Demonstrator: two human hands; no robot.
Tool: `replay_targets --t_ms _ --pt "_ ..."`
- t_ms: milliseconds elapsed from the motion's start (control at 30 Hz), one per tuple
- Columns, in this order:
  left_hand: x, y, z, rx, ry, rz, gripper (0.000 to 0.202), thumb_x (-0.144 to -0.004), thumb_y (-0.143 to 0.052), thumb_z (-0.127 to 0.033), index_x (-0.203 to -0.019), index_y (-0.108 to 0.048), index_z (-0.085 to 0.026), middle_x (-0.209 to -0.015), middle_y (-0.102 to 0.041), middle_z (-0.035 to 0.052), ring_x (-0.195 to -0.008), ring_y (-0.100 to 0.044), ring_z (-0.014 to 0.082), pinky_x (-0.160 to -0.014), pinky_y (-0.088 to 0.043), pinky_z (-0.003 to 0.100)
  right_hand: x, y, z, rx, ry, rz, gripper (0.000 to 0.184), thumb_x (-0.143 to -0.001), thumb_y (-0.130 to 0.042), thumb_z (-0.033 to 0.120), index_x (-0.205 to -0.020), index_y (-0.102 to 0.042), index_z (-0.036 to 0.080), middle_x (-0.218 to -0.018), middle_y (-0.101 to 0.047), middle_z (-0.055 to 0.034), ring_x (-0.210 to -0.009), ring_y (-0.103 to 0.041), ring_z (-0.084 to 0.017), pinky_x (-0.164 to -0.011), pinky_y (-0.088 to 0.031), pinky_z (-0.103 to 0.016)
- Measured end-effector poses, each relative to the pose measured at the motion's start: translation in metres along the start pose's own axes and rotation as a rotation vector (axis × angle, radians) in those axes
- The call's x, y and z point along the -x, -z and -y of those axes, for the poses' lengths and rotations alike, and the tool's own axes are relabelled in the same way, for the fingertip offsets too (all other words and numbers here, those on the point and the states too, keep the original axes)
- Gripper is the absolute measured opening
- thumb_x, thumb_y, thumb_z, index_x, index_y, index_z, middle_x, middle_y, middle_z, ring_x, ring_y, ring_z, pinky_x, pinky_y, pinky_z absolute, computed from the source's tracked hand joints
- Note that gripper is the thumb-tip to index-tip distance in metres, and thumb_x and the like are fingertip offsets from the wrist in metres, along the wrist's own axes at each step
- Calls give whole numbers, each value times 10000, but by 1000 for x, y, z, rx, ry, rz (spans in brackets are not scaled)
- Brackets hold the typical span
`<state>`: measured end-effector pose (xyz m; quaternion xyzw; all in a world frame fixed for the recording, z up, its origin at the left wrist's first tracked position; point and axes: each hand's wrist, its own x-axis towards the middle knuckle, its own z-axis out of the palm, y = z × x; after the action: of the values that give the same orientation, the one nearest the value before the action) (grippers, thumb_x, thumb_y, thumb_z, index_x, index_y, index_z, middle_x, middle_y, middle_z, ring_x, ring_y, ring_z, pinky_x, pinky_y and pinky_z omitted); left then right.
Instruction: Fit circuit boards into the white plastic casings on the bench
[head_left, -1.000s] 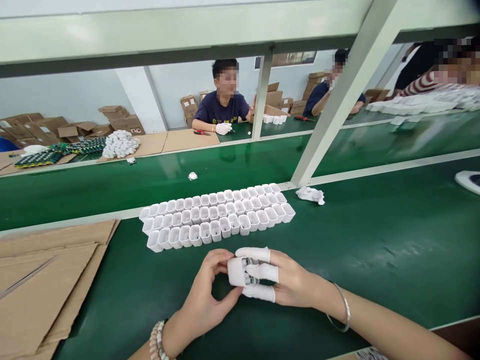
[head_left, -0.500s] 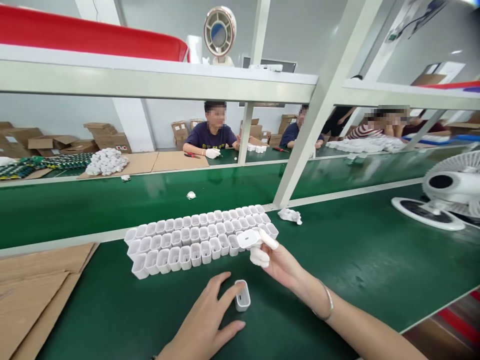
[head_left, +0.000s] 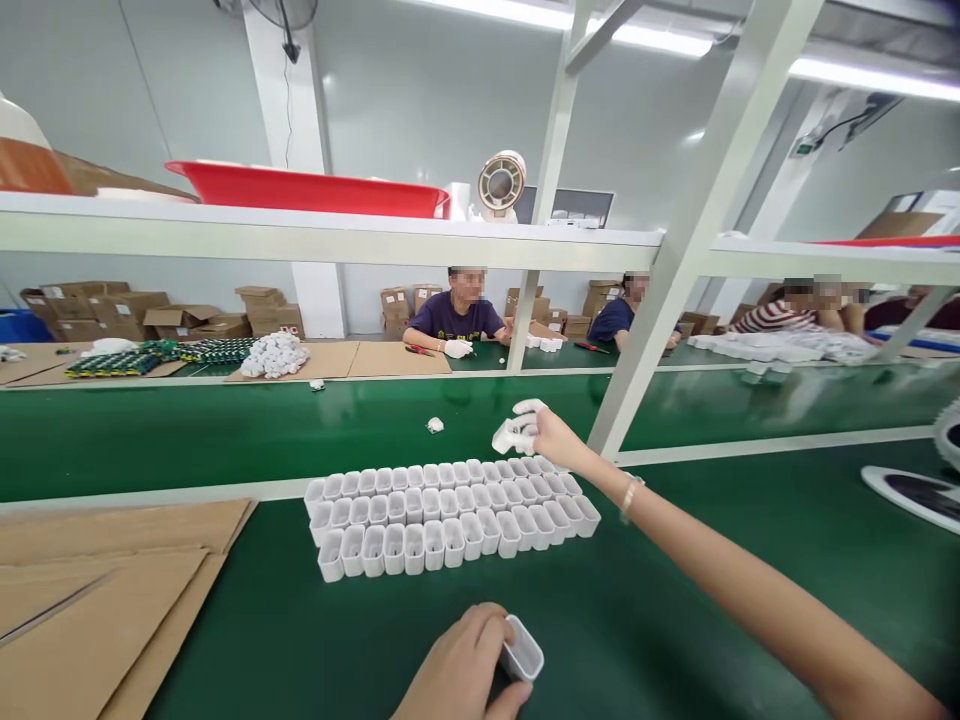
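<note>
My left hand (head_left: 465, 665) has its fingers and thumb around a white, open-topped charger housing (head_left: 527, 655) close to the table's front. White covers wrap the fingers of my right hand (head_left: 541, 428), which is stretched out over the green conveyor belt (head_left: 360, 425). It grips a small white plastic piece (head_left: 505, 437), whose details are too small to tell. Below that hand, rows of white charger housings (head_left: 414, 548) stand upright with their open ends up. Some back-row housings are partly hidden behind those in front.
Flat cardboard (head_left: 97, 610) lies at the left. A slanted white post (head_left: 637, 350) rises right of my right hand, under a shelf (head_left: 337, 240). A small white part (head_left: 435, 425) lies on the belt. Across it sits a co-worker (head_left: 457, 318); a fan base (head_left: 911, 505) stands at right.
My right hand has moved away from me, from the housing rows out over the belt, with a white piece. My left fingers have closed around the single housing. The view has tilted up.
</note>
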<state>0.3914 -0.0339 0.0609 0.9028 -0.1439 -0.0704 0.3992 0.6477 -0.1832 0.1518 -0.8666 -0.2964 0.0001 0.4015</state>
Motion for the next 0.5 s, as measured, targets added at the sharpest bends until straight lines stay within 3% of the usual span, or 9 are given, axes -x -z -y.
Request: replay_targets --t_ms 67,167,300,500 --pt "2 0 0 -5 -28 -15 319 -849 -527 -284 -1158 -514 -205 -1248 -545 116 -1066 -558 260 -908 -464 397 -33 -7 -9 137 -70 28 387 -837 -672 266 -1167 -520 130 -972 -633 -81 -758 -619 -163 -691 -531 -313" --pt "4 -2 3 -23 -86 5 449 -817 -599 -345 -1242 -499 -242 -1315 -499 116 -1109 -534 289 -946 -442 432 -63 -23 -26 336 -154 82 303 -930 -575 300 -1186 -545 141 -1100 -597 -80 -905 -615 -184 -780 -535 -370" --pt "0 -7 8 -46 -129 61 575 -830 -591 -439 -1369 -421 -331 -1387 -435 117 -1210 -473 343 -988 -404 509 -80 -43 -38 542 -201 149 329 -932 -575 323 -1209 -551 147 -1198 -566 -97 -1018 -591 -219 -857 -515 -423" --pt "-7 -9 6 16 -63 13 658 -796 -625 -331 -1406 -387 -266 -1364 -492 138 -1196 -493 350 -999 -395 552 -110 -70 -30 680 -141 214 375 -924 -585 321 -1259 -525 162 -1290 -514 -106 -1123 -542 -257 -929 -470 -481"
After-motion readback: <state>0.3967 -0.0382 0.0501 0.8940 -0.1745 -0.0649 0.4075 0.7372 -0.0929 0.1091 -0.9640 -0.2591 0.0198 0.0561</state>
